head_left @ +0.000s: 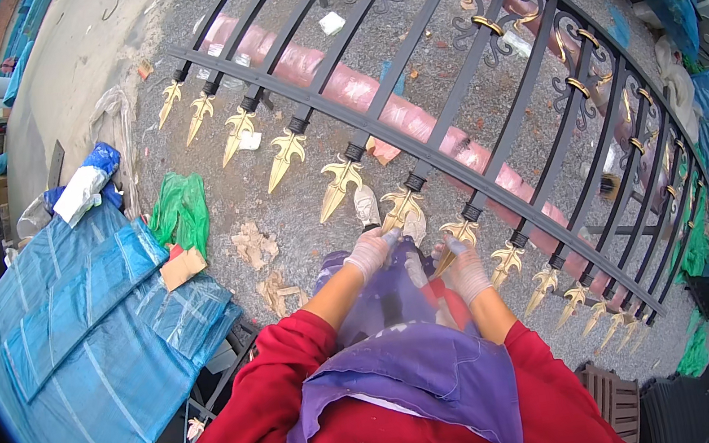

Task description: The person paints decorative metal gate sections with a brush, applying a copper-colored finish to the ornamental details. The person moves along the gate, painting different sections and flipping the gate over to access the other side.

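A black metal fence panel (417,149) with gold scrollwork lies across the ground in front of me, its row of gold spear-shaped finials pointing toward me. My left hand (369,254), in a thin whitish glove with a grey fingertip, is closed at the tip of one gold finial (403,204). Gloved the same way, my right hand (465,272) is closed on the neighbouring finial (462,232) to the right. Its fingers are partly hidden. No tool shows in either hand.
A long pink wrapped roll (350,92) lies under the panel. Blue-wrapped stacks (70,325) stand at left, beside a green plastic bag (179,212). Torn cardboard (255,244) litters the gravel near my feet. Dark slatted pieces (611,403) stand at lower right.
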The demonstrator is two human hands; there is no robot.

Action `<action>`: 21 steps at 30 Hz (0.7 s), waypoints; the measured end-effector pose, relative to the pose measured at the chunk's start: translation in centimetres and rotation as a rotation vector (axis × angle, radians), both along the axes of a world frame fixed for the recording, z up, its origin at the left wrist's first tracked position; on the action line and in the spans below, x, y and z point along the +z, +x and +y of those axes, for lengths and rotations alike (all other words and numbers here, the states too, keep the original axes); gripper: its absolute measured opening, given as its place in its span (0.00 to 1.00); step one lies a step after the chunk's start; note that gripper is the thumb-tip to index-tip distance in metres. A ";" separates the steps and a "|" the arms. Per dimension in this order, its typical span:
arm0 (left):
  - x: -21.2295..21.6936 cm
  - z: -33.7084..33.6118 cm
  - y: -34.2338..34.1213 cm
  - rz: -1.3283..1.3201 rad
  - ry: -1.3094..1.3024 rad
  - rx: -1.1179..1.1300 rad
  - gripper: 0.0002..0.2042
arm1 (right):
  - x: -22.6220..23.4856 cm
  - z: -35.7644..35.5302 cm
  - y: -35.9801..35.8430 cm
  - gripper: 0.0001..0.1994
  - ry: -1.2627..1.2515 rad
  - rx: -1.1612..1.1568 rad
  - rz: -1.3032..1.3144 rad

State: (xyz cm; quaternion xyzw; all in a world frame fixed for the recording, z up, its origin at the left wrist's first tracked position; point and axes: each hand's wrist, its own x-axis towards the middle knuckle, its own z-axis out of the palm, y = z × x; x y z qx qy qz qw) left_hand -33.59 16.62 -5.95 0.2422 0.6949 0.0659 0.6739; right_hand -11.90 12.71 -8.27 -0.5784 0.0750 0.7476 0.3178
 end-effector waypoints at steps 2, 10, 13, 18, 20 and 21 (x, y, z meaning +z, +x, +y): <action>-1.1 -0.2 -0.3 0.078 0.094 0.011 0.14 | 0.3 0.4 -0.2 0.20 0.038 0.010 0.023; -1.0 0.5 -0.5 0.362 0.255 -0.291 0.22 | -8.3 -3.1 1.6 0.18 0.555 0.381 -0.145; 2.9 0.1 -0.7 0.340 0.204 -0.274 0.21 | -9.5 -5.3 2.0 0.17 0.457 0.374 -0.076; -1.9 -6.0 -4.2 0.226 0.068 -0.253 0.18 | -2.5 -4.0 0.8 0.17 0.057 0.500 -0.063; -3.0 -9.0 -5.5 0.180 0.044 -0.245 0.16 | -1.8 -4.9 0.3 0.19 -0.016 0.462 -0.140; -5.0 -11.7 -6.8 0.204 0.115 -0.327 0.14 | -2.3 -5.6 0.2 0.18 -0.008 0.440 -0.130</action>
